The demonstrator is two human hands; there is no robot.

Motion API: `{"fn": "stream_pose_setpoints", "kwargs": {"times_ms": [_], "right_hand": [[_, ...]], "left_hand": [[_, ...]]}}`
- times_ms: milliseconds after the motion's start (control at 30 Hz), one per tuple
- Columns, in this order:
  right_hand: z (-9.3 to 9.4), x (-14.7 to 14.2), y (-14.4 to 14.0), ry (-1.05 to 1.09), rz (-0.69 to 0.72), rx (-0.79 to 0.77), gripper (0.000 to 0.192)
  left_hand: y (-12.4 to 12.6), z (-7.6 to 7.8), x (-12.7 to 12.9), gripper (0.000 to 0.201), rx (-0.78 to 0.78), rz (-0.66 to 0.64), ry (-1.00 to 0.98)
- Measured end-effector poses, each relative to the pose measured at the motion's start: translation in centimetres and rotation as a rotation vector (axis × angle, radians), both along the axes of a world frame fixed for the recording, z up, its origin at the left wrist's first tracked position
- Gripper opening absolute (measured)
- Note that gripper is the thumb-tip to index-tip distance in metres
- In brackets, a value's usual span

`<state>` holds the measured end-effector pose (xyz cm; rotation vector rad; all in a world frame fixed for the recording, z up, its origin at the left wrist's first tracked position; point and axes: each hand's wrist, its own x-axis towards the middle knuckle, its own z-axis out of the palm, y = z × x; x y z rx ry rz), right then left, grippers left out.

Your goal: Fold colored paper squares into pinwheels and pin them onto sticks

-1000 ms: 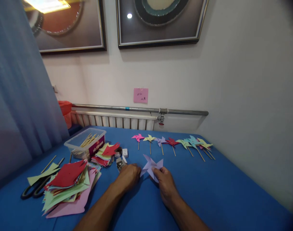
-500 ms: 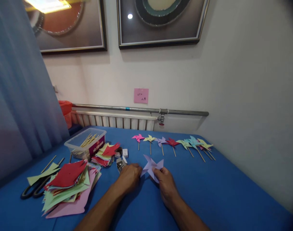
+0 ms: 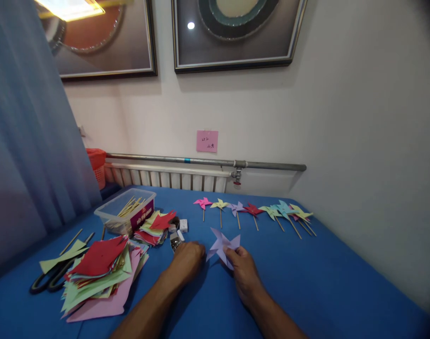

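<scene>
A lilac paper pinwheel (image 3: 220, 244) is pinched at its lower right between the thumb and fingers of my right hand (image 3: 245, 270). It has no stick on it that I can see. To its left, apart from it, my left hand (image 3: 188, 258) is closed with its fingers curled. Whatever those fingers hold, if anything, is hidden. Right beyond that hand sits a small opened box (image 3: 175, 241) with shiny little metal pieces, too small to name. A small white box (image 3: 183, 225) and a pile of cut paper pieces (image 3: 154, 230) lie farther back.
Several finished pinwheels on sticks, among them a pink pinwheel (image 3: 203, 203), line the back of the blue table (image 3: 328, 292). At left are a clear tub (image 3: 105, 209) of wooden sticks, a large paper stack (image 3: 98, 278) and scissors (image 3: 55, 278). A blue curtain (image 3: 34, 117) hangs there.
My left hand has shifted slightly left, away from the lilac pinwheel and nearer the small opened box. My right hand and the pinwheel stay in place.
</scene>
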<state>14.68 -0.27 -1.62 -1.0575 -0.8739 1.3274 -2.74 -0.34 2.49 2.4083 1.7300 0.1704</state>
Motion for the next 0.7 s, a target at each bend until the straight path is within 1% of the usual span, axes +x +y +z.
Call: {"fn": "stream_pose_setpoints", "kwargs": {"times_ms": [100,167,233,300,367,433,567,700], "right_hand": [[0.0,0.0,0.1,-0.005,-0.01,0.002,0.028],[-0.1,0.0,0.1,-0.01,-0.022,0.003,0.03],[-0.1,0.0,0.2,-0.022,-0.037,0.001,0.031],[-0.1,-0.1,0.3,-0.033,-0.037,-0.002,0.031],[0.1,-0.1,0.2,-0.02,-0.016,0.005,0.031],[0.2,-0.2,0.1,0.001,0.004,0.019,0.032],[0.2,-0.4,0.0,0.014,0.002,0.028,0.033],[-0.2,-0.4,0.2,-0.036,-0.02,0.048,0.033]], "left_hand": [[-0.1,0.5,-0.2,0.026,0.006,0.043,0.008],[-0.1,0.9,-0.3,0.025,0.043,0.102,-0.081],[-0.2,1.3,-0.3,0.022,0.108,0.141,-0.286],[-0.2,1.4,0.0,0.017,0.146,0.14,-0.556],[-0.2,1.1,0.7,0.013,0.118,0.117,-0.787],[-0.2,0.7,1.5,0.011,0.05,0.107,-0.929],[-0.2,0.1,2.6,0.01,-0.062,0.132,-1.073],[-0.5,0.4,2.8,0.011,-0.094,0.111,-1.121]]}}
